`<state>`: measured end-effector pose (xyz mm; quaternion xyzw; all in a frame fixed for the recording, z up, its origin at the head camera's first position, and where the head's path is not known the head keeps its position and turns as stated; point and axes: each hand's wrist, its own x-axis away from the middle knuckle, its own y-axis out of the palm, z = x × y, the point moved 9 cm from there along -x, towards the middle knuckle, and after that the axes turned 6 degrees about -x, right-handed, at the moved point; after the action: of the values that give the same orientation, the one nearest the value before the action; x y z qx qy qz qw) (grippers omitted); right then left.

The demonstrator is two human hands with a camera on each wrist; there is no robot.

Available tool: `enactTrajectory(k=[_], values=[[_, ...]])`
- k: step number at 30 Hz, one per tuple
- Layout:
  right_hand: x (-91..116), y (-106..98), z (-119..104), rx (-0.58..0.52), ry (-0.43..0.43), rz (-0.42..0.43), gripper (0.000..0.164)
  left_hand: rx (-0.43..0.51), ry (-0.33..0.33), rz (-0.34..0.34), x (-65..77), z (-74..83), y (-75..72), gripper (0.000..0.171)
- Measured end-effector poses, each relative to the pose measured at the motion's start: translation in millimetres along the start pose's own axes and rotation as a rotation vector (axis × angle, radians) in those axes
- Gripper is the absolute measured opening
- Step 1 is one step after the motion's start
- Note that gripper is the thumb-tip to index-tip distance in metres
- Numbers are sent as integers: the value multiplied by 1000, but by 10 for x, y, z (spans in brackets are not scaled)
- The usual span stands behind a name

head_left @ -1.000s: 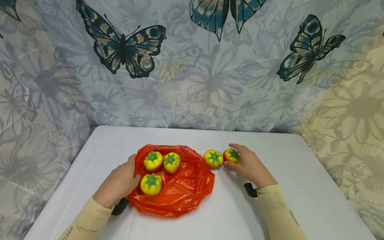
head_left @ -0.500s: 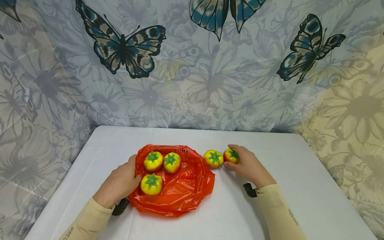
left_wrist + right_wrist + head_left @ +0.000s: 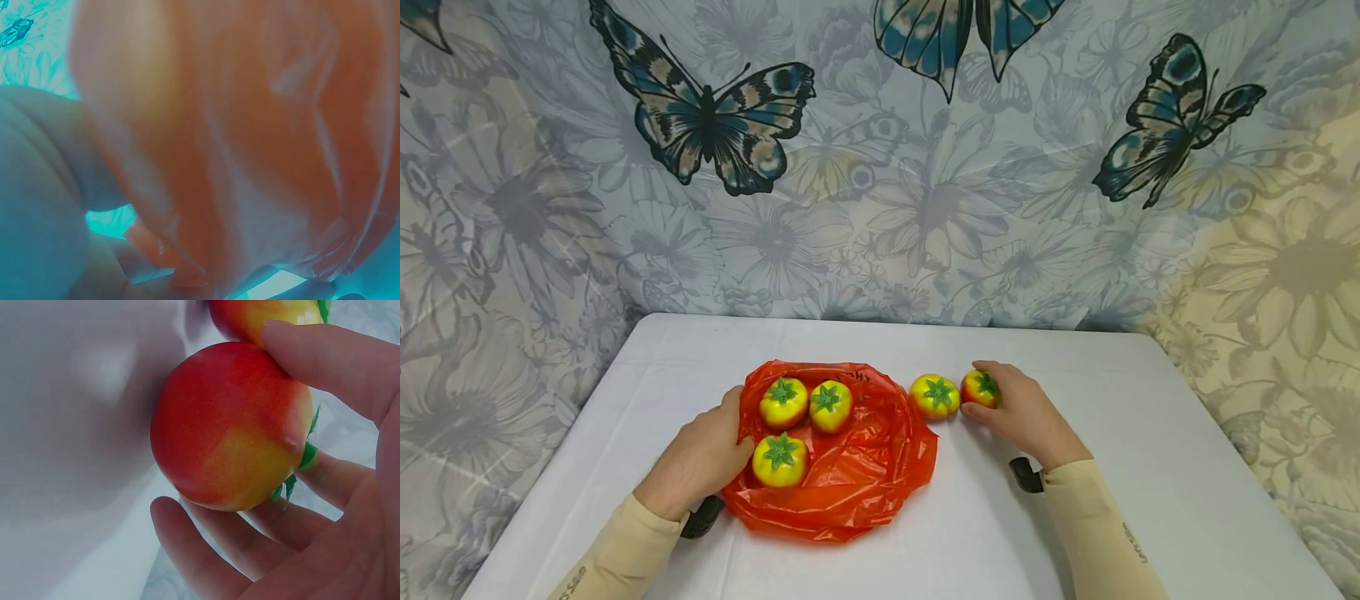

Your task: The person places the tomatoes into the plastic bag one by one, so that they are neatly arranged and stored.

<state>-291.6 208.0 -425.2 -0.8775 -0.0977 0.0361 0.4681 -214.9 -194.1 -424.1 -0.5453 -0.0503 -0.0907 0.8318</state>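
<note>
In the head view a red plastic bag [image 3: 872,458] lies with its mouth spread, and three yellow-and-red tomatoes, one of them the front tomato [image 3: 781,460], sit in its left part. My left hand [image 3: 696,458] grips the bag's left rim; the bag hides most of its fingers. Just right of the bag stands a loose tomato [image 3: 935,397]. Beside that one, my right hand [image 3: 1026,412] holds another tomato [image 3: 231,428] between thumb and fingers, low at the table. Red plastic [image 3: 250,137] fills most of the left wrist view.
Everything rests on a white-covered table [image 3: 970,533]. Behind it hangs a cloth backdrop [image 3: 850,250] printed with flowers and butterflies. A dark wrist device [image 3: 1025,475] sits under the right wrist, and a similar device [image 3: 702,518] under the left.
My right hand and its tomato have shifted very slightly right, a little away from the loose tomato. The left hand and the bag stay practically still.
</note>
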Motion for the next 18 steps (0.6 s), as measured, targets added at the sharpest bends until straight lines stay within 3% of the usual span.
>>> enactTrajectory(k=[11, 18], values=[[41, -122, -4, 13, 26, 23, 72, 6, 5, 14, 9, 7, 3, 69], [85, -224, -99, 28, -23, 52, 71, -6, 2, 11, 5, 9, 7, 70]])
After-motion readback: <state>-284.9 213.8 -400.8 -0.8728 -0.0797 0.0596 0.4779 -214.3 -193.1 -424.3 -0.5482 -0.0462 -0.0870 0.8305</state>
